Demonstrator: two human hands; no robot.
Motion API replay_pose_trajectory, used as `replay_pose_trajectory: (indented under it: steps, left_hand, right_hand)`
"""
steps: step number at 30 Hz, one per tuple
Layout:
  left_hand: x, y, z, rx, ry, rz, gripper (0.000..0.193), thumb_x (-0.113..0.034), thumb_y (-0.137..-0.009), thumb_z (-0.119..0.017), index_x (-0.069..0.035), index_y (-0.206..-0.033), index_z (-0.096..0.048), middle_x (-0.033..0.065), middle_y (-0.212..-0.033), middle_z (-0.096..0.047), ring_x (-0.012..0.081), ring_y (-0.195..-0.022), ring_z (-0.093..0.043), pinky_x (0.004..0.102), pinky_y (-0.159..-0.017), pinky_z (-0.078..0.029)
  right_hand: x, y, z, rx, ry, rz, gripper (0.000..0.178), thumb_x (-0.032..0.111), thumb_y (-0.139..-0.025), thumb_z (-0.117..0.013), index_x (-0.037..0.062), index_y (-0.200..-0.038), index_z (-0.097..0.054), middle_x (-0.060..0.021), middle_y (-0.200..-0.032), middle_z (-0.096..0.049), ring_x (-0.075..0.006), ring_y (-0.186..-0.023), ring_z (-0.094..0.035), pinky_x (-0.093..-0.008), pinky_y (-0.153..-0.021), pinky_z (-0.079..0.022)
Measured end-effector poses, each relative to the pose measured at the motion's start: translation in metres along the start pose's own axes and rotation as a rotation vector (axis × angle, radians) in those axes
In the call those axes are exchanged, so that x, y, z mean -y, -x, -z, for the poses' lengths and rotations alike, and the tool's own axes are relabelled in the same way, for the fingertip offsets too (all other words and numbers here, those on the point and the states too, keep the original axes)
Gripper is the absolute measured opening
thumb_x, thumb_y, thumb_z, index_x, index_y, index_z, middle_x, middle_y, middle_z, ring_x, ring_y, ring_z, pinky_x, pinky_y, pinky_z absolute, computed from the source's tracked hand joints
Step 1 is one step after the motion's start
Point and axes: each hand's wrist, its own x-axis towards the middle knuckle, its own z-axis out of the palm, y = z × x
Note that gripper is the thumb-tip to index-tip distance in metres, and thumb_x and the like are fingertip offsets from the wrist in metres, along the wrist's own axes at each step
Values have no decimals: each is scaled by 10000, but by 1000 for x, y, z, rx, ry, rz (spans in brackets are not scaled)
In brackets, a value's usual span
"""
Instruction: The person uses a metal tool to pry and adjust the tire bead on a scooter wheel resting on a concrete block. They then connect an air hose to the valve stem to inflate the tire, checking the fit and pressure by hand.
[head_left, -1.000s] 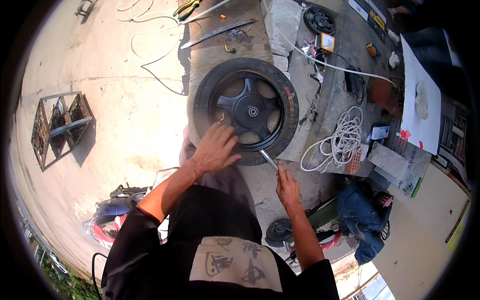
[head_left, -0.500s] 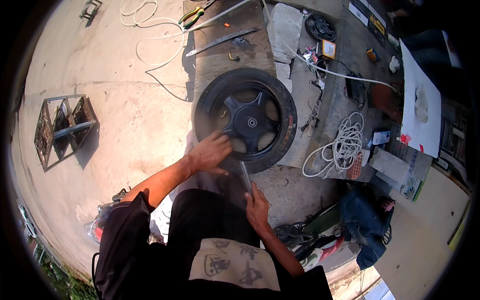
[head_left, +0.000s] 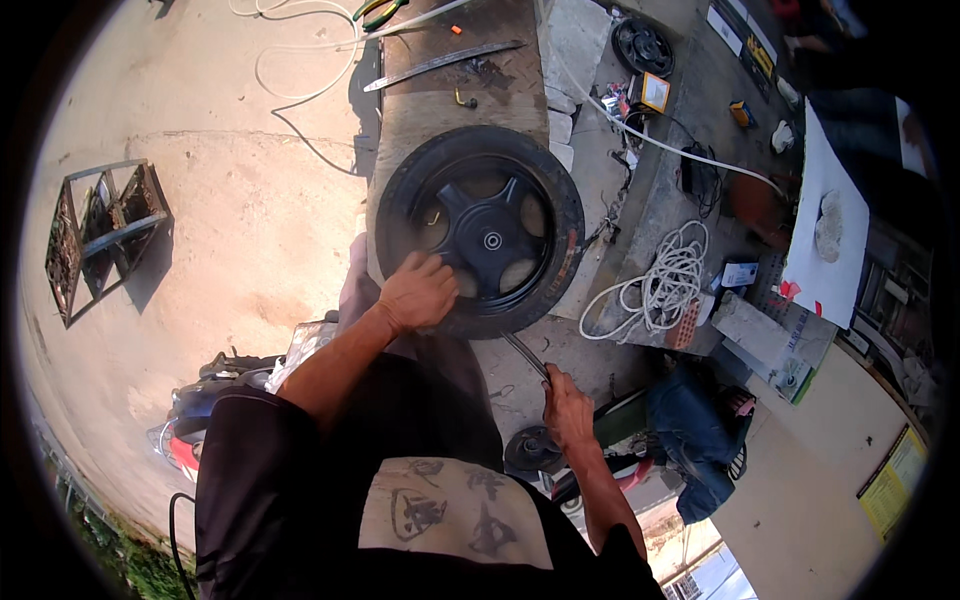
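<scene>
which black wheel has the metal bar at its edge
The large tyred wheel, with the left hand at its lower-left side: the metal bar from the right hand reaches its near edge. The smaller wheel, upper right, has none.

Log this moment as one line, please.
Left hand: at wheel, near-left side | Right hand: grip closed on metal bar, tip at wheel's near edge | Wheel: flat on board

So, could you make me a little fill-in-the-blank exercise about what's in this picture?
1. The person's ____ hand grips the metal tire lever.
2. The coiled rope beside the work area is ____ in colour.
3. In the picture, the angular metal frame stands to the ____ of the spoked wheel.

Missing words: right; white; left.
</scene>
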Motion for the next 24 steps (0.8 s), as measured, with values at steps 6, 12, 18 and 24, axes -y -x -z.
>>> replay_pose_trajectory:
  steps: [6,12,18,24]
  left_hand:
    - [3,0,3,-26,-17,2,181,-279,-942,-688,-131,-844,-649,38,-892,-569,238,-995,-566,433,-975,-445]
    - [7,-1,1,-97,23,-8,190,-259,-916,-719,-125,-801,-647,36,-860,-583,237,-977,-581,425,-958,-462]
    - [6,4,-1,-139,54,24,203,-264,-914,-725,-115,-798,-650,38,-863,-604,236,-983,-592,425,-979,-465]
    - [7,8,-11,-157,120,52,210,-264,-931,-711,-111,-800,-651,33,-872,-616,237,-989,-595,422,-1006,-455]
  right_hand:
    - [4,-102,111,-116,398,314,333,73,-843,-699,111,-1173,-690,-102,-972,-676,-303,-828,-682,-446,-718,-524]
    - [45,-243,133,26,741,818,75,135,-841,-698,97,-844,-762,-86,-798,-721,-237,-851,-694,-467,-940,-437]
    - [111,-292,101,489,1144,936,156,190,-883,-704,199,-788,-828,-53,-742,-773,-219,-825,-743,-479,-1011,-419]
    - [131,-303,81,606,1260,982,182,206,-938,-680,234,-855,-840,-13,-831,-805,-214,-916,-780,-469,-1034,-417]
